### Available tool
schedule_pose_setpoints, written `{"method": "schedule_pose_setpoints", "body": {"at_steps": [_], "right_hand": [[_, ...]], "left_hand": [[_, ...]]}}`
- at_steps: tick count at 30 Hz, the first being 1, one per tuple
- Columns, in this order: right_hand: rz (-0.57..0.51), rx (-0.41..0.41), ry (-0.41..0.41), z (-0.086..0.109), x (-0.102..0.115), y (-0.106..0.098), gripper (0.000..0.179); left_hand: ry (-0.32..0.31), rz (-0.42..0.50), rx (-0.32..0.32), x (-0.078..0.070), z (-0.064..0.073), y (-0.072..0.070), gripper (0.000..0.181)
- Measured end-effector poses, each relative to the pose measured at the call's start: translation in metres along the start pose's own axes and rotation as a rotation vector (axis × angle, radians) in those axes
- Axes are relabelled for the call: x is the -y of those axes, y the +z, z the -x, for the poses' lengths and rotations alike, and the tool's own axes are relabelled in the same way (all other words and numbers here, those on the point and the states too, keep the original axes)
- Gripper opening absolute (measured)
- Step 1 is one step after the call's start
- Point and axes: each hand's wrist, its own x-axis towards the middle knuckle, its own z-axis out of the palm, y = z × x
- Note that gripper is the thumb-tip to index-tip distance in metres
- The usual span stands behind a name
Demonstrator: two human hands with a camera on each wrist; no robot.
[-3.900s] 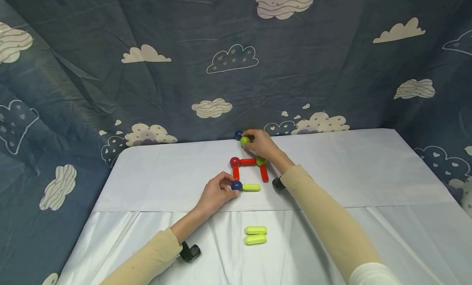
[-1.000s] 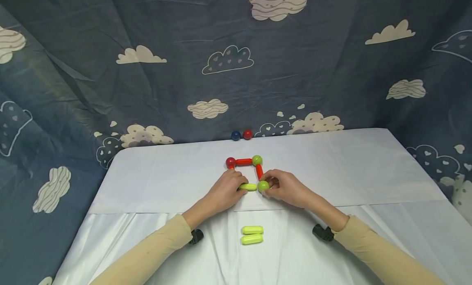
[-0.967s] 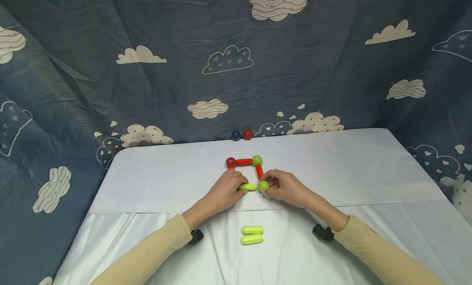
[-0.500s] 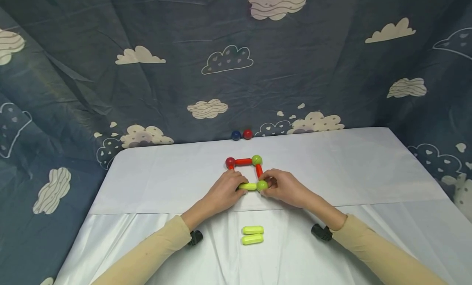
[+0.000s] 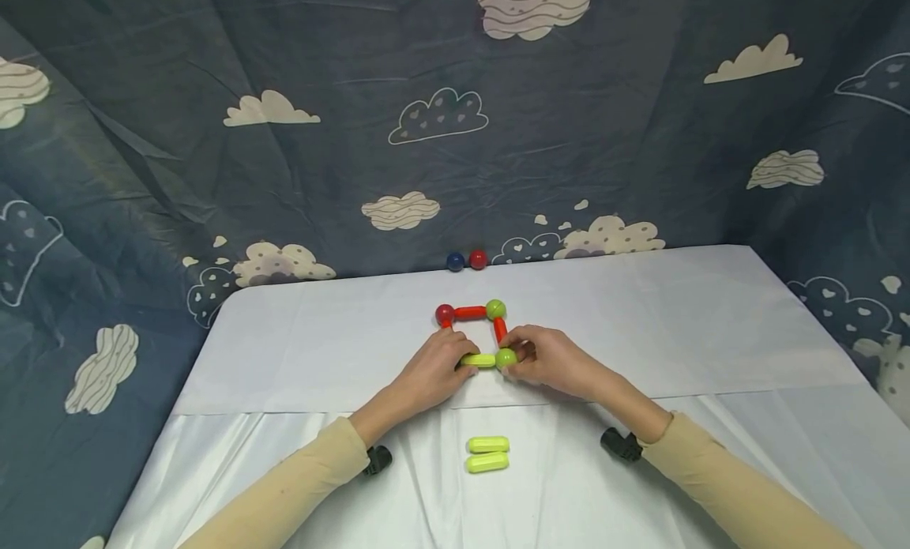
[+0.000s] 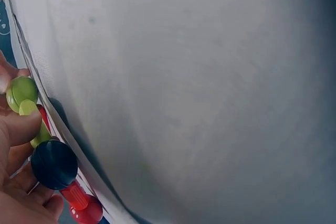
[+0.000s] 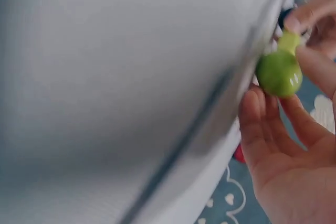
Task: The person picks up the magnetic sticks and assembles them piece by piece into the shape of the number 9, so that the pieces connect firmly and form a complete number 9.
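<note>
Rods [image 5: 479, 361] are red or yellow-green, the backdrop [image 5: 569, 130] cloud-patterned blue.

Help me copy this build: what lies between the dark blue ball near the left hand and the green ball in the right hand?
A lime stick, pinched by the left hand and partly covered; the left wrist view shows this.

Plain beige long sleeves [image 5: 742, 482] end in simple cuffs [image 5: 351, 445], a small black device [image 5: 379, 459] worn at each wrist [image 5: 371, 424].

Soft light on the white table [image 5: 320, 336], faint shadows across it, held green ball [image 7: 278, 74] glinting, wrist views hazy
</note>
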Motion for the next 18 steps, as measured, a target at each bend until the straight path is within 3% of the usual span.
{"method": "schedule_pose_setpoints", "body": {"at_steps": [7, 12, 18], "right_hand": [[-0.006, -0.075, 0.085, -0.019, -0.002, -0.014, 0.026], [0.007, -0.057, 0.206, -0.038, -0.005, -0.013, 0.028], [0.075, -0.063, 0.251, -0.053, -0.002, -0.008, 0.028]], "left_hand": [[-0.002, -0.007, -0.006, 0.001, 0.000, 0.000, 0.021], [-0.001, -0.008, -0.002, 0.001, 0.000, 0.000, 0.021], [0.006, -0.013, -0.003, 0.002, 0.000, 0.001, 0.021]]}}
